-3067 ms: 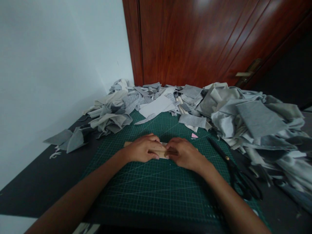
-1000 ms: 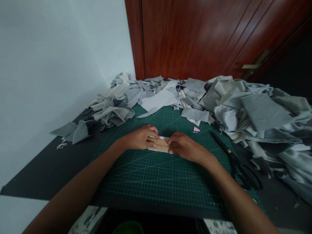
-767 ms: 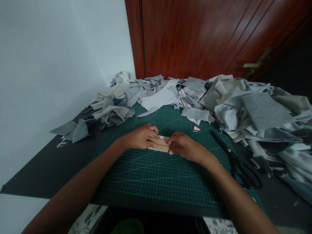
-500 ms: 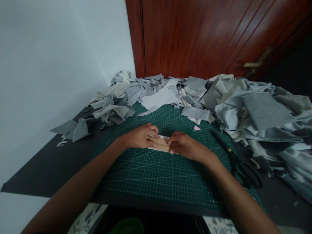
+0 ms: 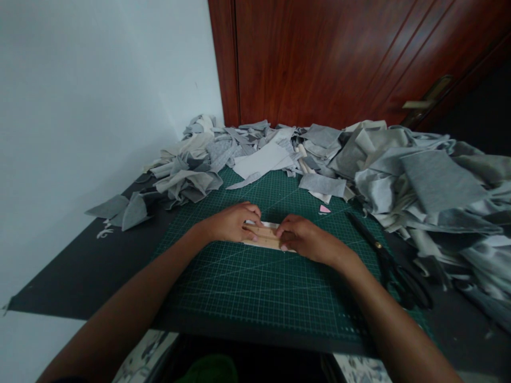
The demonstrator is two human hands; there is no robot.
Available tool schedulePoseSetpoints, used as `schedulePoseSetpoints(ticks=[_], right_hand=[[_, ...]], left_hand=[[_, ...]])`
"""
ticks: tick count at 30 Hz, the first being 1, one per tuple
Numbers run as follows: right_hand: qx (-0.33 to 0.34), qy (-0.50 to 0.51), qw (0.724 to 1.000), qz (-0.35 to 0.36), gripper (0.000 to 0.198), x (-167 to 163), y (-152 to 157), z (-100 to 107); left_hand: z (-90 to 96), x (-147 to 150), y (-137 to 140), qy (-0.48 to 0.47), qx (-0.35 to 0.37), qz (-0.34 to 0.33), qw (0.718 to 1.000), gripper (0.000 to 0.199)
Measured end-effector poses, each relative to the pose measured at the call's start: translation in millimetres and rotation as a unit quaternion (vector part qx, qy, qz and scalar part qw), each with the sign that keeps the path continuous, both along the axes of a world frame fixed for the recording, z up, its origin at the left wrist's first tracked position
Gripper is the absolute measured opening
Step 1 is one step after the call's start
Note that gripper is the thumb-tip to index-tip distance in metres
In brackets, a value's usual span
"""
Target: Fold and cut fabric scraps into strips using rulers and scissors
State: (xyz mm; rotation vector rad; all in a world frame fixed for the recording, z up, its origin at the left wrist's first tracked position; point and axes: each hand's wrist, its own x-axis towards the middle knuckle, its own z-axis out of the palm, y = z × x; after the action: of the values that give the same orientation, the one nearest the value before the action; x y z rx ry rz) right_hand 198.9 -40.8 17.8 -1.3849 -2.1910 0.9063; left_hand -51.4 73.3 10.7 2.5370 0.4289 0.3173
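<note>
A short, flat, light-wood strip lies on the green cutting mat, with a lengthwise line along its middle. White material shows along its far edge, partly under it; I cannot tell if it is cloth or paper. My left hand is closed around the strip's left end, thumb on top. Closed on the right end is my right hand, its fingers bent over the wood. Both ends of the strip are hidden by the hands.
Grey and white fabric scraps are heaped along the back and right. Black scissors lie right of the mat's middle. Beyond the right hand is a small pink triangular piece. A white wall and wooden door bound the table.
The whole view has shifted slightly. Both hands keep their places on the wooden strip, with no clear movement against the mat.
</note>
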Motion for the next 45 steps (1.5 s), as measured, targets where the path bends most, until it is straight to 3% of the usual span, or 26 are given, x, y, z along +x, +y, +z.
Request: schedulePoseSetpoints(ticks=[36,45], right_hand=[[0.007,0.006,1.0,0.01,0.019,-0.5,0.2,1.3],[0.004,0.005,1.0,0.002,0.023,-1.0,0.3,1.9]], left_hand=[[-0.3,-0.8,1.3,0.004,0.007,-0.005,1.0,0.032],[-0.9,2.9,-2.1,-0.008,0.012,0.011,1.0,0.019]])
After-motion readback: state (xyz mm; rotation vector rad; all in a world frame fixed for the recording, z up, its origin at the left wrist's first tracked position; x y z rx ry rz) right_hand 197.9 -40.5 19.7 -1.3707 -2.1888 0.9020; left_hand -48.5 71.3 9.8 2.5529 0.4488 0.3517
